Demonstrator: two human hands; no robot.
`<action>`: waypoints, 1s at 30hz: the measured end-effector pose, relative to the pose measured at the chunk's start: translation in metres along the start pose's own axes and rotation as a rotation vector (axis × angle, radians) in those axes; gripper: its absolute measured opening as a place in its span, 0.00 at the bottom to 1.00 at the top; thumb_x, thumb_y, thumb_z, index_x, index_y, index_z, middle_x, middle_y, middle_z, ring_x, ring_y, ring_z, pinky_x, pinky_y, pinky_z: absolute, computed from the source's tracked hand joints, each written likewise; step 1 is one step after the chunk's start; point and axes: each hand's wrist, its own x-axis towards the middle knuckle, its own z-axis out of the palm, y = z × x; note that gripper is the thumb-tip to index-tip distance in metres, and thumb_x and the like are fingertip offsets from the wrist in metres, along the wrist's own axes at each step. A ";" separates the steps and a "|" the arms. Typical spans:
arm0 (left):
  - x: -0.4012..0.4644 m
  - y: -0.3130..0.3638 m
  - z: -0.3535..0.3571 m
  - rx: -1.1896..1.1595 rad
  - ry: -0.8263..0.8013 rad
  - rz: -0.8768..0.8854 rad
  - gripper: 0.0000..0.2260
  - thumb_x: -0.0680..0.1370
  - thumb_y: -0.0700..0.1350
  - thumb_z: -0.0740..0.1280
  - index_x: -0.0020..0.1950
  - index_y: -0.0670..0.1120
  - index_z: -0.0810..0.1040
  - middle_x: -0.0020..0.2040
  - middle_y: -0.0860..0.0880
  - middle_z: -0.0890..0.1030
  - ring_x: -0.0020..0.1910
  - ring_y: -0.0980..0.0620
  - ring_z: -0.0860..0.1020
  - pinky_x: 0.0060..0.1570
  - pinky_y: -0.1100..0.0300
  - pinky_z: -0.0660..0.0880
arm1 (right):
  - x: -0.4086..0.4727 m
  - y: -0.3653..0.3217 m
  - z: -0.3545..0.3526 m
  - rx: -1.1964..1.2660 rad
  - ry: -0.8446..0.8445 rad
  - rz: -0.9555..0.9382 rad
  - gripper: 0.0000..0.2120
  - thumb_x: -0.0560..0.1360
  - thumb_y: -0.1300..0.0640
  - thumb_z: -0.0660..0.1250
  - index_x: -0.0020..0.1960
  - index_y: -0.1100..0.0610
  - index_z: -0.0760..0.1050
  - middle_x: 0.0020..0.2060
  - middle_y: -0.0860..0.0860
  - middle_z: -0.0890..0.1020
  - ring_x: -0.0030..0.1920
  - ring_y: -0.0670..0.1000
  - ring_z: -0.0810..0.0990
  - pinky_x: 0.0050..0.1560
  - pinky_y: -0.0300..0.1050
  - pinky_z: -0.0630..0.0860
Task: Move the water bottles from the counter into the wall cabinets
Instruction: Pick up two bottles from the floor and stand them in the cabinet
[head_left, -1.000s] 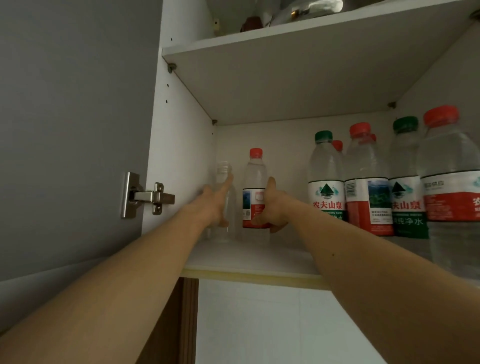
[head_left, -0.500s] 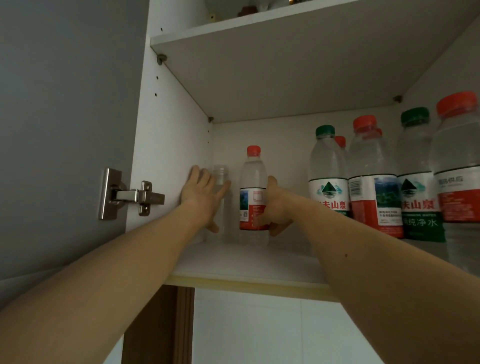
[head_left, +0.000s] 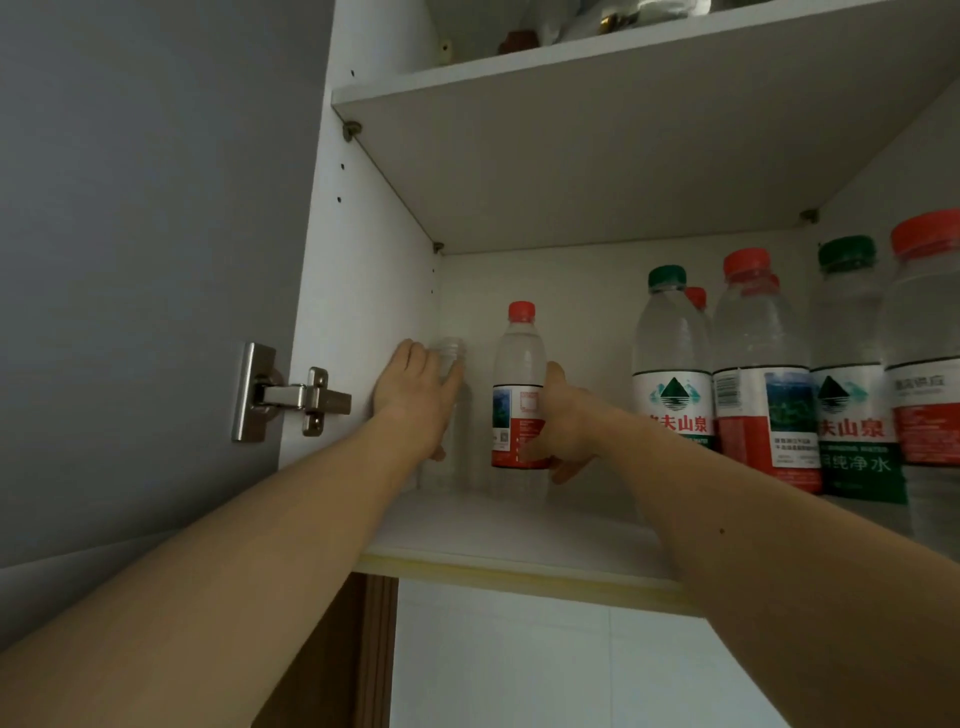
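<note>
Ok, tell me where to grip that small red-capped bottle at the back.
Grip the small bottle round its labelled middle, coming from the front right, as the right hand does: it stands upright, the clear bottle crowds its left, and its right side is free.

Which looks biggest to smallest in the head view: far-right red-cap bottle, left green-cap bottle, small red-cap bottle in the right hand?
1. Far-right red-cap bottle, cut off by the frame and nearest the camera, so partly a nearness effect.
2. Left green-cap bottle.
3. Small red-cap bottle, gripped by the right hand.
</note>
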 end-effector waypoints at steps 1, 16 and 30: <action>-0.003 -0.002 -0.005 -0.088 0.015 -0.005 0.48 0.74 0.65 0.69 0.82 0.44 0.49 0.77 0.37 0.62 0.76 0.38 0.59 0.78 0.45 0.49 | 0.001 0.000 0.000 0.005 -0.003 -0.005 0.47 0.75 0.66 0.72 0.80 0.52 0.42 0.64 0.64 0.71 0.55 0.67 0.80 0.46 0.64 0.83; -0.121 -0.003 -0.031 -1.383 0.403 -0.265 0.21 0.82 0.56 0.63 0.72 0.49 0.72 0.64 0.50 0.78 0.62 0.54 0.74 0.57 0.58 0.71 | -0.010 -0.009 0.012 -0.174 0.099 -0.142 0.63 0.73 0.66 0.74 0.74 0.33 0.24 0.66 0.61 0.66 0.54 0.64 0.77 0.46 0.63 0.83; -0.135 -0.004 -0.022 -1.526 0.520 -0.427 0.17 0.84 0.59 0.51 0.55 0.52 0.75 0.34 0.57 0.74 0.31 0.61 0.72 0.30 0.63 0.64 | 0.005 -0.017 0.016 -0.302 0.052 -0.153 0.63 0.74 0.66 0.74 0.75 0.39 0.22 0.58 0.63 0.77 0.51 0.62 0.82 0.49 0.62 0.83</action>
